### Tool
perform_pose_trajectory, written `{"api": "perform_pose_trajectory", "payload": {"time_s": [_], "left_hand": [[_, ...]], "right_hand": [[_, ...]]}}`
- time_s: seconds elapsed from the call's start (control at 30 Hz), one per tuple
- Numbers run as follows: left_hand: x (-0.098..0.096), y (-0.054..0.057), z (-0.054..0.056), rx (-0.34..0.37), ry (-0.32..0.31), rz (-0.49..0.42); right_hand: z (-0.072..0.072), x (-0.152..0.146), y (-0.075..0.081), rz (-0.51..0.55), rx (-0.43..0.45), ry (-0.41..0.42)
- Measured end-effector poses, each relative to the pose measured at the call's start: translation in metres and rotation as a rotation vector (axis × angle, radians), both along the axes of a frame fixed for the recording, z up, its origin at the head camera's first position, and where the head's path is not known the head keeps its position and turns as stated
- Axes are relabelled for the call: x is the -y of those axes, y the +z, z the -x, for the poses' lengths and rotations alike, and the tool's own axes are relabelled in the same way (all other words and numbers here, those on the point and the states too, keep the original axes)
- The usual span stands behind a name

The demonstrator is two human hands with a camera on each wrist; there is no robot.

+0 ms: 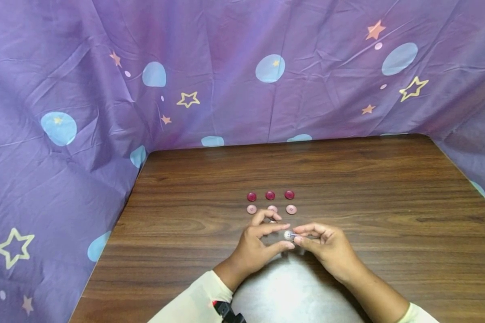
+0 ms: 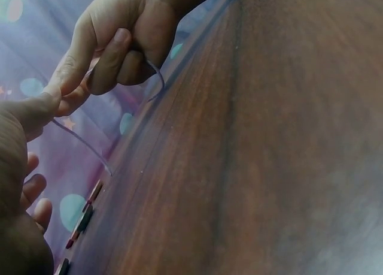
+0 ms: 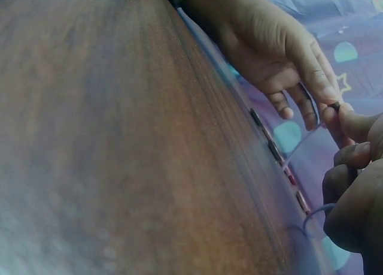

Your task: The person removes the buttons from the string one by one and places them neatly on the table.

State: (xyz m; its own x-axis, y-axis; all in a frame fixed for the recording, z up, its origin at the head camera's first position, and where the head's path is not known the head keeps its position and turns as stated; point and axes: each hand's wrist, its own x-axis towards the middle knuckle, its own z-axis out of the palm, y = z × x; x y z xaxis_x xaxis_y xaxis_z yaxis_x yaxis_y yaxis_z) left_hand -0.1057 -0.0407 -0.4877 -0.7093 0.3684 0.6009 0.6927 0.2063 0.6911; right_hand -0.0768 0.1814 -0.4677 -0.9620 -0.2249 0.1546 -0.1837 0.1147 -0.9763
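My left hand [image 1: 252, 246] pinches a pale round button [image 1: 289, 235] between thumb and index finger, above the table's near part. The other left fingers are spread, partly covering the middle one of three pink buttons. From the right side, my right hand [image 1: 331, 249] pinches a thin purple cord [image 1: 293, 234] at the button's face. In the left wrist view the cord [image 2: 84, 143] droops from the fingertips toward the table, and another stretch hangs as a loop from the right hand's curled fingers. Whether the cord passes through a hole cannot be made out.
Beyond the hands lie a row of three dark red buttons [image 1: 270, 195] and, nearer, a row of three pink buttons [image 1: 251, 209]. They lie on a brown wood-grain table [image 1: 178, 193]. A purple patterned cloth [image 1: 226, 89] hangs behind and at both sides.
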Motion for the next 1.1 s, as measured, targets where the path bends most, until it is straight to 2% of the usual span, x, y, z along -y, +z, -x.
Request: {"api": "perform_pose_trajectory", "payload": {"time_s": [0.13,0.4,0.63,0.87,1.1], "left_hand": [[0.0001,0.0014,-0.0005,0.038,-0.017,-0.001],[0.0004,0.0036,-0.0011,0.064,-0.018,0.021],[0.0009,0.0021,-0.001,0.098,-0.047,0.002],[0.0016,0.0023,-0.0001,0.057,-0.06,-0.01],[0.001,0.001,0.0005,0.04,-0.05,-0.008]], "right_hand": [[0.0001,-0.0004,-0.0002,-0.002,-0.015,0.002],[-0.0001,-0.0002,-0.0012,0.027,-0.008,0.014],[-0.0011,0.0,-0.0003,-0.041,-0.027,-0.031],[-0.0006,0.0018,-0.0022,-0.131,-0.132,-0.111],[0.0005,-0.0012,0.0008,-0.081,-0.076,-0.128]]}}
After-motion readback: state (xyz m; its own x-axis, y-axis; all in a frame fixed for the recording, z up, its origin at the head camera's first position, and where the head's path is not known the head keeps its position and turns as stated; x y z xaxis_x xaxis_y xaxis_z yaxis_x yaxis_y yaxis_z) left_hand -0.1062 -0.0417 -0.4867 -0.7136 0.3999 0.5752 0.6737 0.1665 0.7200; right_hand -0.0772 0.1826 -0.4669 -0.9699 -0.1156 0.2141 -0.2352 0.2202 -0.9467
